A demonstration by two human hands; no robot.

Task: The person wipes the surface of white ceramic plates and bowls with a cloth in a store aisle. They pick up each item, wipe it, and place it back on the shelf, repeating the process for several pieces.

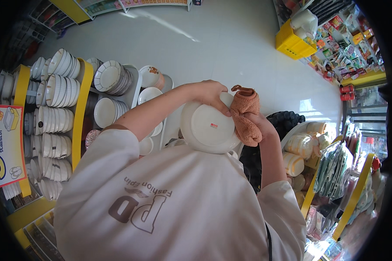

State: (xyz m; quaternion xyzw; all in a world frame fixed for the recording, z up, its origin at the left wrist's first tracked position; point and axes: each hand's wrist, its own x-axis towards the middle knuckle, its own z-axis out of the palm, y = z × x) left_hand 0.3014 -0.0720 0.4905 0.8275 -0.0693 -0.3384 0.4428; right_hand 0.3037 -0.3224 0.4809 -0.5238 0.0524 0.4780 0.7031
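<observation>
In the upper middle, my left hand grips the rim of a white ceramic plate or shallow bowl, its thumb near the edge. The underside faces me and bears a small red mark. My right hand holds a fluffy brown cloth with a hanging loop, bunched against the dish's right edge. Part of the rim is hidden behind the cloth and my fingers. The dish's near side is close to the front of my light T-shirt.
Stacked bowls and plates fill shelves with yellow panels on the left. A printed sign hangs there. Packaged goods crowd the right shelves. A yellow basket is at the upper right, and tiled floor lies beyond my hands.
</observation>
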